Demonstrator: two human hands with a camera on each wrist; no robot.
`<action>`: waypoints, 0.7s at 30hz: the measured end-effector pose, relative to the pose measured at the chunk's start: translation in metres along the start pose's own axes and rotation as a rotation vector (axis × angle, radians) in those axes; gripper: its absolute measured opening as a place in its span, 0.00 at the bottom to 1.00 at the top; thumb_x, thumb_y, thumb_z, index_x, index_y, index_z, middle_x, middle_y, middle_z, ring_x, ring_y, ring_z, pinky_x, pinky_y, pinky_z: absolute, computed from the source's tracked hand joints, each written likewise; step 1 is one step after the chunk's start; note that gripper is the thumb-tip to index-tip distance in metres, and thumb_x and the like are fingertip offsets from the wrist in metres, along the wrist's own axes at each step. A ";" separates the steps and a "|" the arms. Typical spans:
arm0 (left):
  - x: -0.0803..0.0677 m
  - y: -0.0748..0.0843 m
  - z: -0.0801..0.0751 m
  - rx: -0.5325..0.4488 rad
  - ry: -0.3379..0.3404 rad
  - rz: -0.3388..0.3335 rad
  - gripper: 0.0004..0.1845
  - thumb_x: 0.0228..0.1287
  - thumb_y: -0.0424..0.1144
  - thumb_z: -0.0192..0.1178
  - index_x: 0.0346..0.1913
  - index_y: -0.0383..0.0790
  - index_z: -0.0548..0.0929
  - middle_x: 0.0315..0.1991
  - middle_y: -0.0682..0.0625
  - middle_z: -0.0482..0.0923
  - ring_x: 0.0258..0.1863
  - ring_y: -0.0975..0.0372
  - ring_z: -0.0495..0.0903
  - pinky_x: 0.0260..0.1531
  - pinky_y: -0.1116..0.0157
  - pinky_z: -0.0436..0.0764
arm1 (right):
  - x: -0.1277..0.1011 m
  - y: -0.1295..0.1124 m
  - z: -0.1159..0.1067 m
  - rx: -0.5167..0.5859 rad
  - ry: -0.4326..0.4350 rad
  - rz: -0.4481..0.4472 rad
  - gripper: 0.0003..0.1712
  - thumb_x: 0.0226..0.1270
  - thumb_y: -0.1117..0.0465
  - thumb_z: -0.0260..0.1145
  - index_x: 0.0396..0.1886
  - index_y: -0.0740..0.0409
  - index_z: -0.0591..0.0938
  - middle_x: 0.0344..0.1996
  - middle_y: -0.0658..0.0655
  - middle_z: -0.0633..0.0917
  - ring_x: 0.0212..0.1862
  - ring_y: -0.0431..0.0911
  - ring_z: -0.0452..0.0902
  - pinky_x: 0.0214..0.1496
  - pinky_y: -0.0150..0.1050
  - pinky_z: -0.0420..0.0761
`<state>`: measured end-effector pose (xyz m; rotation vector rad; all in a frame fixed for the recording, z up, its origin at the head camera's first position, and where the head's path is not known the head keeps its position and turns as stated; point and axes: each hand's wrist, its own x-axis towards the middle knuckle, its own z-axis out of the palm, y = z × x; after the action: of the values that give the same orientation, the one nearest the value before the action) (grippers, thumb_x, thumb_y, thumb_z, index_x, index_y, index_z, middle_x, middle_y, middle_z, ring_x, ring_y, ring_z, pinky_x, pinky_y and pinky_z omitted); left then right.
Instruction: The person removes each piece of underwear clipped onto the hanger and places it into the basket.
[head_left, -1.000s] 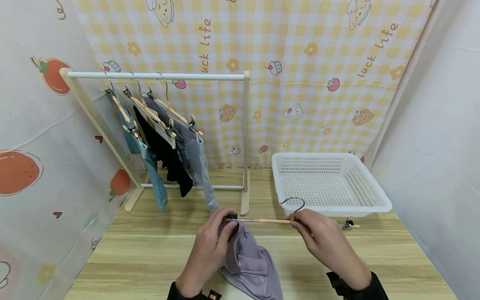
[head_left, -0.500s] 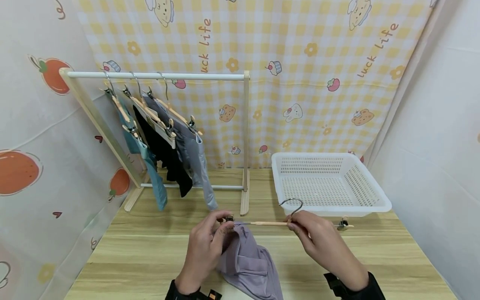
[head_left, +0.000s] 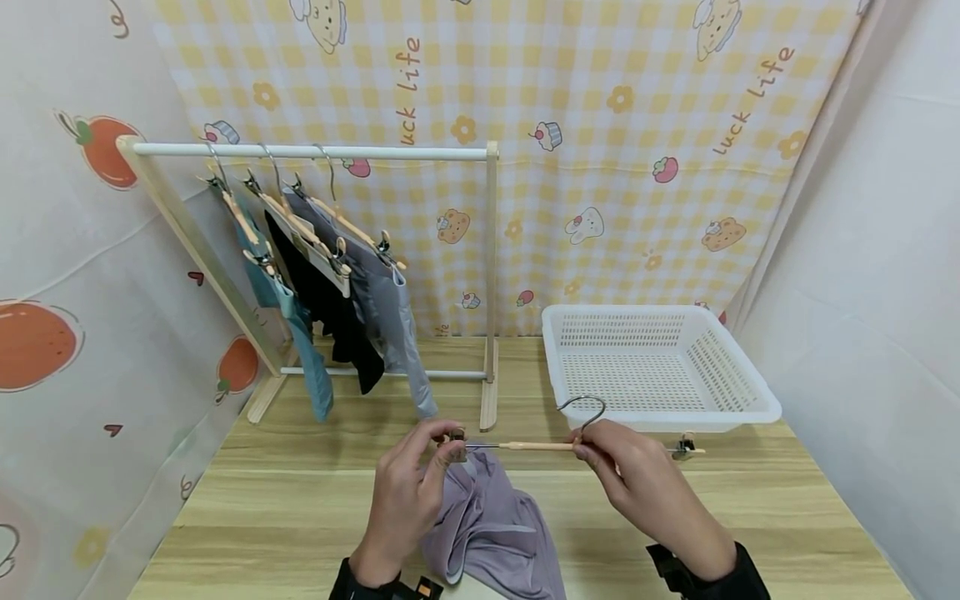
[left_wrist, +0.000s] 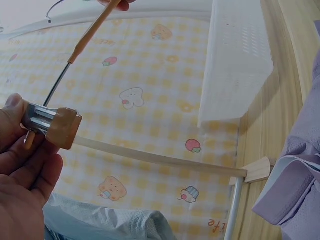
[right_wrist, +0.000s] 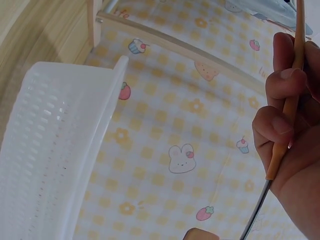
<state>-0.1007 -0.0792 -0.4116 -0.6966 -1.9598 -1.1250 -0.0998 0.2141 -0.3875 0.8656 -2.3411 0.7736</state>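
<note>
A clip hanger (head_left: 536,447) with a wooden bar and metal hook is held level above the table. My right hand (head_left: 648,479) grips its bar at the foot of the hook. At the hanger's left end, my left hand (head_left: 405,487) pinches the metal clip (left_wrist: 52,122) between thumb and fingers; no cloth shows in that clip. Below lies a mauve garment (head_left: 506,542), crumpled on the table and apart from the clip in the left wrist view. The hanger's other clip (head_left: 684,447) sticks out beyond my right hand.
A wooden rack (head_left: 491,275) at the back left carries several hangers with clothes: teal (head_left: 303,350), black (head_left: 337,317) and grey-blue (head_left: 390,308). Behind my right hand stands a white perforated basket (head_left: 660,423). A patterned curtain closes off the back.
The mauve garment's upper edge has come away from my left hand and sunk to the table. The hanger and both hands have shifted slightly left.
</note>
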 end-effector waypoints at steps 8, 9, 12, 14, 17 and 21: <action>-0.001 -0.001 0.003 -0.031 -0.018 0.019 0.13 0.81 0.39 0.61 0.56 0.34 0.86 0.46 0.47 0.89 0.40 0.58 0.87 0.45 0.71 0.85 | -0.001 0.001 -0.002 -0.007 0.006 -0.002 0.17 0.65 0.74 0.76 0.43 0.47 0.88 0.36 0.40 0.87 0.31 0.26 0.68 0.31 0.19 0.69; -0.001 -0.001 0.003 -0.038 -0.024 0.016 0.12 0.80 0.37 0.62 0.56 0.33 0.85 0.46 0.47 0.89 0.41 0.58 0.86 0.46 0.71 0.85 | -0.001 0.001 -0.002 -0.008 0.006 0.001 0.16 0.65 0.74 0.76 0.43 0.47 0.88 0.35 0.40 0.86 0.31 0.26 0.67 0.31 0.19 0.68; -0.003 -0.001 0.004 -0.052 -0.044 -0.013 0.12 0.75 0.28 0.64 0.58 0.33 0.85 0.47 0.46 0.88 0.42 0.58 0.86 0.48 0.71 0.84 | -0.001 0.001 -0.002 -0.007 0.001 0.008 0.16 0.65 0.74 0.76 0.43 0.47 0.88 0.35 0.40 0.86 0.31 0.26 0.67 0.30 0.19 0.68; -0.005 0.000 0.005 -0.054 -0.056 -0.049 0.15 0.71 0.24 0.65 0.59 0.34 0.84 0.47 0.47 0.87 0.43 0.59 0.86 0.48 0.70 0.83 | -0.001 0.001 -0.002 -0.003 -0.003 0.012 0.16 0.66 0.73 0.76 0.43 0.47 0.88 0.36 0.40 0.86 0.31 0.26 0.67 0.30 0.19 0.68; -0.007 0.001 0.005 -0.042 -0.071 -0.118 0.19 0.71 0.23 0.64 0.61 0.37 0.84 0.49 0.48 0.87 0.46 0.61 0.85 0.48 0.67 0.84 | -0.002 0.001 -0.001 0.007 -0.011 0.018 0.16 0.66 0.73 0.76 0.43 0.47 0.88 0.36 0.40 0.87 0.30 0.26 0.67 0.30 0.19 0.68; -0.008 0.004 0.005 -0.022 -0.089 -0.191 0.19 0.74 0.27 0.63 0.65 0.40 0.83 0.53 0.51 0.86 0.49 0.63 0.84 0.48 0.62 0.85 | -0.002 0.001 -0.001 0.010 -0.017 0.026 0.15 0.66 0.72 0.76 0.43 0.47 0.88 0.36 0.39 0.86 0.30 0.25 0.66 0.30 0.19 0.68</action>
<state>-0.0949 -0.0737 -0.4182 -0.5897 -2.1283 -1.2499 -0.0987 0.2158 -0.3883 0.8502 -2.3701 0.7917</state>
